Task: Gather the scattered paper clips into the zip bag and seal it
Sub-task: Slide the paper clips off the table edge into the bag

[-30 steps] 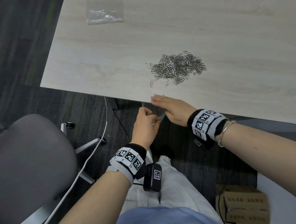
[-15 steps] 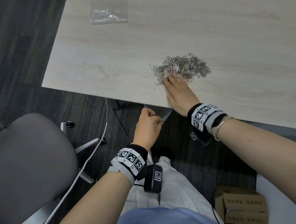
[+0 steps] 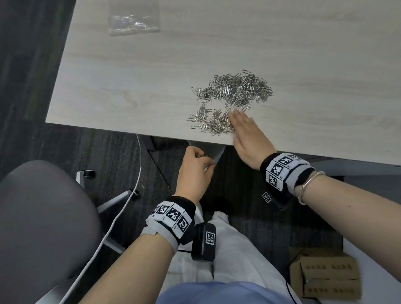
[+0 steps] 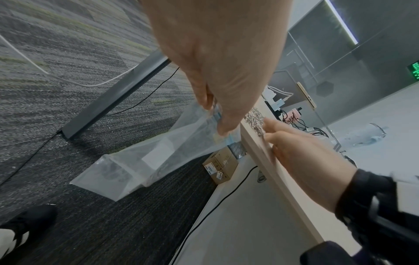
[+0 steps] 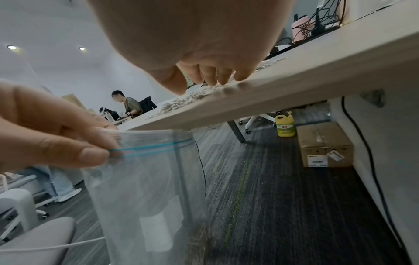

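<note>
Fingers [image 5: 223,76] of right hand [image 3: 248,137] flat against paper clips [image 3: 213,124], left hand [image 3: 195,173] pinching zip bag [image 5: 145,172]

Dark striped carpet [image 3: 37,67], light wood desk [image 3: 282,41], grey chair [image 3: 34,220], cardboard boxes [image 3: 327,278] on floor, ceiling spotlights [image 5: 11,47].

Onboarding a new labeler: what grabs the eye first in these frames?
The glittering heap of silver metal paper clips on the pale wood-grain table, with the right hand flat beside a smaller cluster at the near edge. Just below that edge, the left hand pinches the clear blue-striped zip bag.
</note>
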Tool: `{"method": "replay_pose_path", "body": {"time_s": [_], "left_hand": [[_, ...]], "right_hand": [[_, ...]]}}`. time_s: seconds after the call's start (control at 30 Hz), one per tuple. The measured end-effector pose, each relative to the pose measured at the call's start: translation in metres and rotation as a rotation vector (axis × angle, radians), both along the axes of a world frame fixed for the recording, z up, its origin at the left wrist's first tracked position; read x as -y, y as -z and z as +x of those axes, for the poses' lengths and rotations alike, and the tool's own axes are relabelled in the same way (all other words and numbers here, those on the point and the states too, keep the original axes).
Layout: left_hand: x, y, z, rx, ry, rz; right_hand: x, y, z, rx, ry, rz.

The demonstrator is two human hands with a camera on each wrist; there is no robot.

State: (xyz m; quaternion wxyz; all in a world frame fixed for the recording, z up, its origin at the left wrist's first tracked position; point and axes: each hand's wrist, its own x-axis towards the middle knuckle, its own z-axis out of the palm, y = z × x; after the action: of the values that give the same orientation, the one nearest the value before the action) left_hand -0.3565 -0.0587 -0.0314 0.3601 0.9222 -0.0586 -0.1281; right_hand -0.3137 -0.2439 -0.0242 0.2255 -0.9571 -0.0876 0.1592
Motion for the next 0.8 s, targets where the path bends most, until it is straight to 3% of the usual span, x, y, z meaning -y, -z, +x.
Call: {"method": "replay_pose_path", "body": {"time_s": [0.37,0.5,0.63,0.73,0.8], "left_hand": [[0.006,-0.003,-0.003,-0.041,-0.009,0.018],[0.007,-0.005,-0.004,-0.042,-0.017,0.016],[0.007,-0.005,-0.004,-0.046,-0.026,0.028],[0.005,-0.003,-0.005,-0.036,-0.031,0.027],[0.003,-0.003,-0.005,-0.025,-0.027,0.025]], "right_hand": [[-0.02,0.0,-0.023,-0.005,-0.222,-0.021],[-0.022,-0.005,-0.027,-0.019,-0.267,0.071],[-0.016,-0.006,-0.023,0.079,-0.162,0.136],[-0.011,-0.007,-0.012,0.039,-0.068,0.046],[-0.013,-0.006,-0.008,-0.009,-0.105,0.014]]}}
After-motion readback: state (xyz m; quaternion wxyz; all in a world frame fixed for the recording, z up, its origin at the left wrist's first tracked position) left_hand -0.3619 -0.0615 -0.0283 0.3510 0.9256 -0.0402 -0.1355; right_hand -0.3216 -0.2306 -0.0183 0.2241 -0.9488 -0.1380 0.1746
